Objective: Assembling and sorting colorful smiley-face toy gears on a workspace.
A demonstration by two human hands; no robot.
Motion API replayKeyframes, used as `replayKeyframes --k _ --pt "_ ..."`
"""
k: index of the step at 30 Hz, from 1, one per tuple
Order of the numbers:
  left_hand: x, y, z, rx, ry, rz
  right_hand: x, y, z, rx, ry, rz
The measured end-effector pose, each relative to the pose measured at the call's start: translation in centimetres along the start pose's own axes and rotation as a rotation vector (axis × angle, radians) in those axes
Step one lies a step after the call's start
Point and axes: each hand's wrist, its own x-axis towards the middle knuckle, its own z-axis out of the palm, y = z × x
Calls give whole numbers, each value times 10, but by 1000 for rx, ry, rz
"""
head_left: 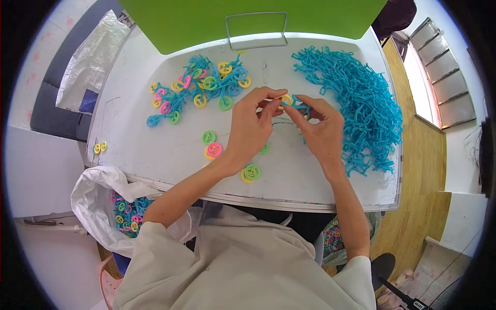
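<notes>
Over the middle of the white table [155, 150], my left hand [252, 121] pinches a small yellow plastic wheel [284, 100] between thumb and fingertips. My right hand [323, 129] pinches a blue plastic piece [296, 101] against that wheel; the fingers partly cover where they meet. Below my left hand lie loose wheels: a green one [208, 137], a pink one [215, 150] overlapping a yellow one, and another green one [251, 172] over yellow. One more green wheel [264, 149] shows partly behind my left wrist.
A large heap of blue pieces [361, 103] covers the table's right side. Blue pieces joined with coloured wheels [194, 85] are piled at the far left. A green panel [206, 26] stands at the back. An open white sack [98, 181] of similar parts sits at the near left edge.
</notes>
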Motion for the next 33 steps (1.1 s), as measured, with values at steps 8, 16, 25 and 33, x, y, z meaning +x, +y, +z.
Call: replayKeyframes --k 8,16,25,33 --pt "10 6 -9 -170 -87 -171 4 -6 -8 76 -73 -64" --pt "13 16 -21 -161 -63 -233 6 -10 -18 306 -265 197" --pt "42 29 -83 301 91 44 8 -2 -20 154 -158 68" --pt "10 47 -122 1024 67 226 10 -2 -43 -259 -227 -48"
